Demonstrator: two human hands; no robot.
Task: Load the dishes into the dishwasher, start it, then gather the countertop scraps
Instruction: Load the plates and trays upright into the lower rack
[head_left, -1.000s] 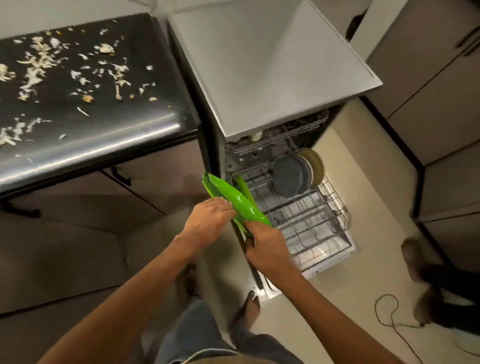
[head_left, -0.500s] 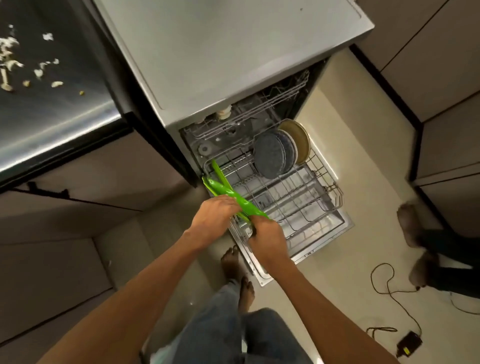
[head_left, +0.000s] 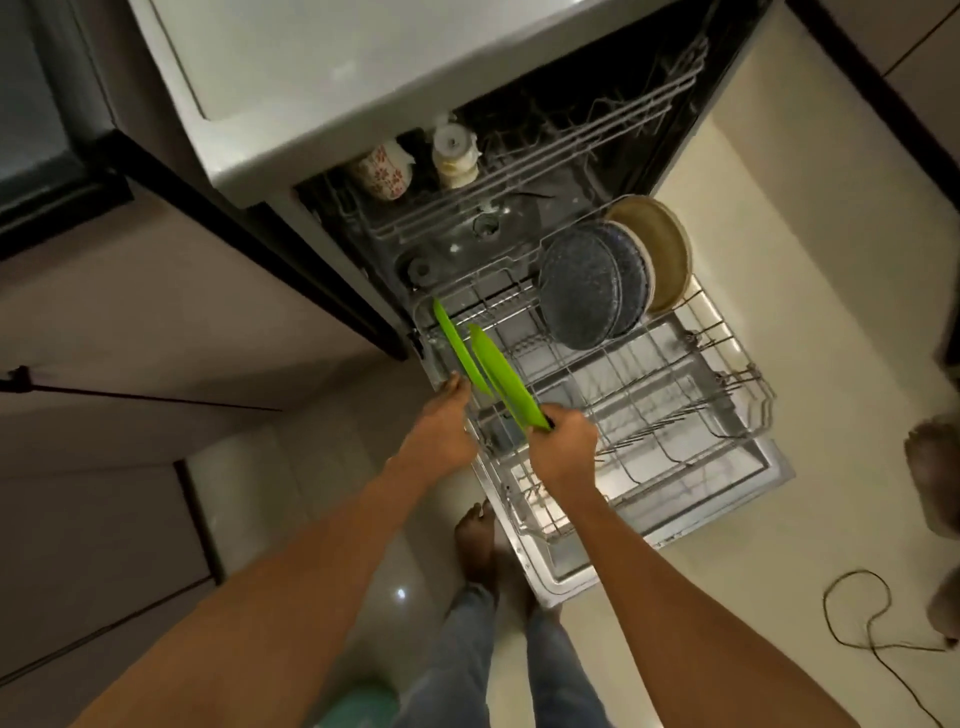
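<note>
Two green plates (head_left: 485, 364) stand in the rack (head_left: 675, 395), each gripped by one hand (head_left: 563, 452).

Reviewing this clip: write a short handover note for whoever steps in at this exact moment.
Left hand: at the near end of the outer green plate, fingers on it; grip unclear.
Right hand: grips the inner green plate by its near edge, standing it in the lower rack.
Already racked: two dark plates and a tan plate; a cup up in the top rack.
Left: seat both green plates, push the rack in, shut the door, start the dishwasher, gather the countertop scraps.
</note>
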